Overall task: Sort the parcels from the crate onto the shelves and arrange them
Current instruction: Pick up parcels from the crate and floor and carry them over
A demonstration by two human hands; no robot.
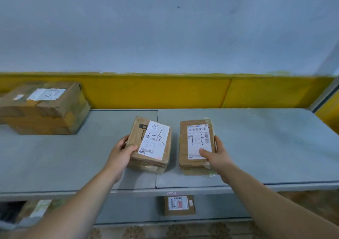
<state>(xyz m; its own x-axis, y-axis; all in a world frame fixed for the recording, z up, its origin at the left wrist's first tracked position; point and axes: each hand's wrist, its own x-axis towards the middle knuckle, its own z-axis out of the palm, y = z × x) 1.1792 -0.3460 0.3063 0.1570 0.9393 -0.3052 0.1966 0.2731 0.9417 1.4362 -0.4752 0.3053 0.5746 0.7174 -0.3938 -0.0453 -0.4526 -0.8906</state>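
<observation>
Big box (42, 108) sits far L on shelf (266, 147). L hand (121, 154) grips 1-6 parcel (150, 145) by L edge, thumb on top. Just R, not touching, 7-5 parcel (196, 147) lies flat, R hand (218, 156) gripping its R edge, thumb on label.

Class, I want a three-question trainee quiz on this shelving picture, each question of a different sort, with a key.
1. True or false: the left hand grips the brown cardboard parcel labelled with a 6.
2. Which handwritten digit ends the label on the flat brown cardboard parcel that the right hand holds? A) 5 B) 2 C) 9
3. Fill in: the large taped cardboard box stands at the far ____ end of the grey top shelf.
Key: 1 true; 2 A; 3 left.
</observation>
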